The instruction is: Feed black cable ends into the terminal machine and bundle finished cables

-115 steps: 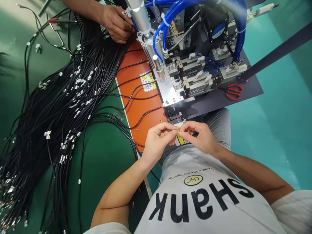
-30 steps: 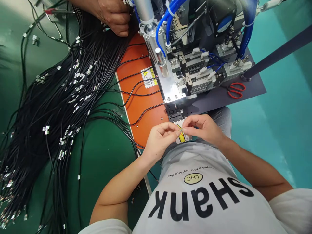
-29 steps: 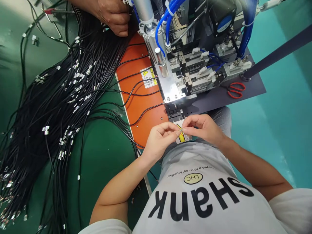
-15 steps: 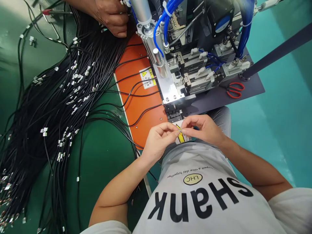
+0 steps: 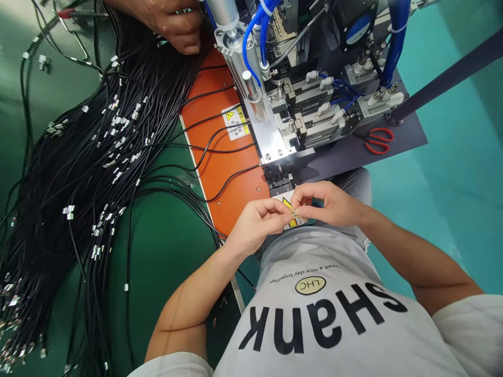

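My left hand (image 5: 259, 225) is closed in a pinch, its fingertips meeting those of my right hand (image 5: 330, 204), also pinched, just in front of my shirt. Between them shows a tiny bit of thin, light-coloured wire ends (image 5: 295, 213); most of it is hidden by the fingers. Below the hands lies a yellow-and-white warning label (image 5: 290, 205) at the near end of the machine (image 5: 277, 141). Several black cables (image 5: 231, 186) run across the orange plate (image 5: 239, 204) into the machine's edge, left of and beyond my hands.
A big bundle of black cables with silver connectors (image 5: 118, 123) covers much of the green table (image 5: 157, 251). Another person's hand (image 5: 178, 23) is at the top, near the bundle. Red-handled scissors (image 5: 379, 140) lie on the machine's dark base (image 5: 334, 166), right of the cylinders.
My fingertips have shifted slightly, and more of the thin wire ends shows between them. The view has moved a little; the other person's hand appears slightly higher and further left.
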